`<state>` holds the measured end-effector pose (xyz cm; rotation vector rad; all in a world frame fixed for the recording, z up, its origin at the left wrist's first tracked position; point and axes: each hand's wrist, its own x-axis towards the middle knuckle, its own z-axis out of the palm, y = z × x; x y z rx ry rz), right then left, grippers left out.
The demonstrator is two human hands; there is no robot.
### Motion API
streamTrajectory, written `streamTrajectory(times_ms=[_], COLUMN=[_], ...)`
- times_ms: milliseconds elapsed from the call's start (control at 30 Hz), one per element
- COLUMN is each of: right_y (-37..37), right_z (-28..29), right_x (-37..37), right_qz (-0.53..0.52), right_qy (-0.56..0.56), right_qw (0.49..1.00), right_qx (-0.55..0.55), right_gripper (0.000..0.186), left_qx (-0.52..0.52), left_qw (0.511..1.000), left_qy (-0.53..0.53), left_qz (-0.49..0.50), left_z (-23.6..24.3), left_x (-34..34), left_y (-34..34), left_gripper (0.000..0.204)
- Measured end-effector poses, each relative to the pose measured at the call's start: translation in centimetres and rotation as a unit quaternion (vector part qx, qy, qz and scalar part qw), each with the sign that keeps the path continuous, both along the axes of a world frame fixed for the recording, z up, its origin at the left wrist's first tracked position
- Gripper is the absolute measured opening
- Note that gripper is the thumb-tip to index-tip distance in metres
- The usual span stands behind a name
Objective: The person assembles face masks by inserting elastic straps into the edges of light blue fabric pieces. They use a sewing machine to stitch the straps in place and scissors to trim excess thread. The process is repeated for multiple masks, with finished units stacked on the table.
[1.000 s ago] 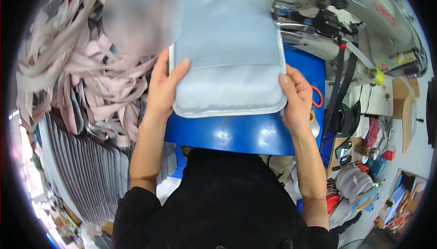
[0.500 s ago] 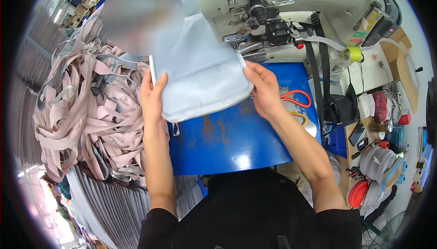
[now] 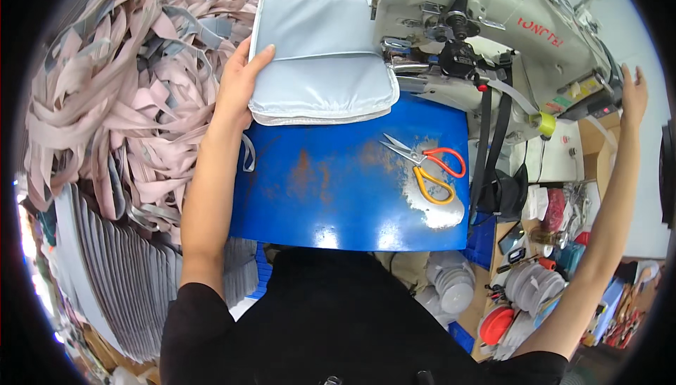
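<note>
A light grey fabric pouch with pale bound edges and a seam across its middle lies at the sewing machine's near left side. My left hand grips its left edge, thumb on top and the other fingers underneath. Far to the right, my right hand is raised beside the machine's dark control box. Its visible fingers are stretched and apart, with nothing seen in them; whether they touch the box I cannot tell. Scissors with one red and one yellow handle lie on the blue worktop.
Pink and grey strips are heaped on the left, above a stack of grey panels. White tape runs through a yellow guide by the machine. Spools and small items crowd the lower right.
My right hand has let go of the pouch and swung far right to the control box. The pouch now lies flatter, held by my left hand alone. The scissors are fully uncovered.
</note>
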<state>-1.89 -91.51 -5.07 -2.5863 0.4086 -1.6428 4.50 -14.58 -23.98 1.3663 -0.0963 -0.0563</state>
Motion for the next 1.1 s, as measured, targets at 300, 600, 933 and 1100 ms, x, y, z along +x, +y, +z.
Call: streamTrajectory(times_ms=[300, 600, 933, 1100], right_y=[-2.5, 35.2, 39.3, 45.8], right_z=[-8.8, -23.5, -24.1, -24.2], right_x=[0.1, -14.0, -11.8, -7.4], right_qz=[0.288, 0.267, 0.39, 0.331], right_qy=[-0.152, 0.35, 0.546, 0.517], right_qw=[0.803, 0.896, 0.54, 0.753], right_qx=[0.498, 0.056, 0.508, 0.235], right_gripper=[0.046, 0.064, 0.079, 0.071], left_qx=[0.009, 0.139, 0.061, 0.043], left_qw=[0.999, 0.983, 0.991, 0.992], left_qy=[0.007, 0.009, 0.035, 0.037], left_qz=[0.045, 0.116, 0.115, 0.115], left_z=[-6.7, -13.0, -13.0, -13.5], left_x=[-3.8, -5.5, -5.5, -5.2], left_y=[3.1, 7.0, 6.1, 6.2], left_gripper=[0.065, 0.067, 0.07, 0.068])
